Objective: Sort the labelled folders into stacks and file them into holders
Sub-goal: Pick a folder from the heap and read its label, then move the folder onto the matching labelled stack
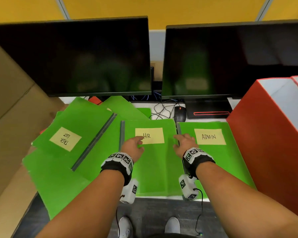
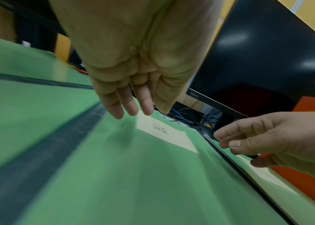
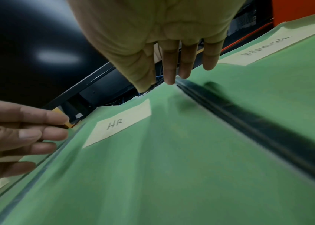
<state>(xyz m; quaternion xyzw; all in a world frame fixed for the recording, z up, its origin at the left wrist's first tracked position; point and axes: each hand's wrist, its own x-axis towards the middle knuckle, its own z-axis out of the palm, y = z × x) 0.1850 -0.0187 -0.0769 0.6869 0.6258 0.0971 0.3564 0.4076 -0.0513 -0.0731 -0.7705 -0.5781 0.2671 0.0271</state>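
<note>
A green folder labelled HR [image 1: 153, 162] lies flat at the desk's front centre. A folder labelled ADMIN [image 1: 213, 160] lies beside it on the right, and a tilted TASK LIST folder [image 1: 65, 140] on the left. My left hand [image 1: 141, 143] is over the HR folder's upper left, by its label [image 2: 164, 134], fingers [image 2: 129, 106] straight and holding nothing. My right hand [image 1: 176, 141] is over the folder's upper right edge, its fingertips [image 3: 172, 73] near the ADMIN folder's dark spine [image 3: 249, 121]. Whether either hand touches the folder I cannot tell. Red file holders [image 1: 265, 152] stand at the far right.
Two dark monitors [image 1: 76, 57] stand close behind the folders. A black mouse [image 1: 180, 114] and loose cables lie between them. A cardboard box [image 1: 10, 117] flanks the left side. Several more green folders [image 1: 55, 182] lie overlapped under the TASK LIST one.
</note>
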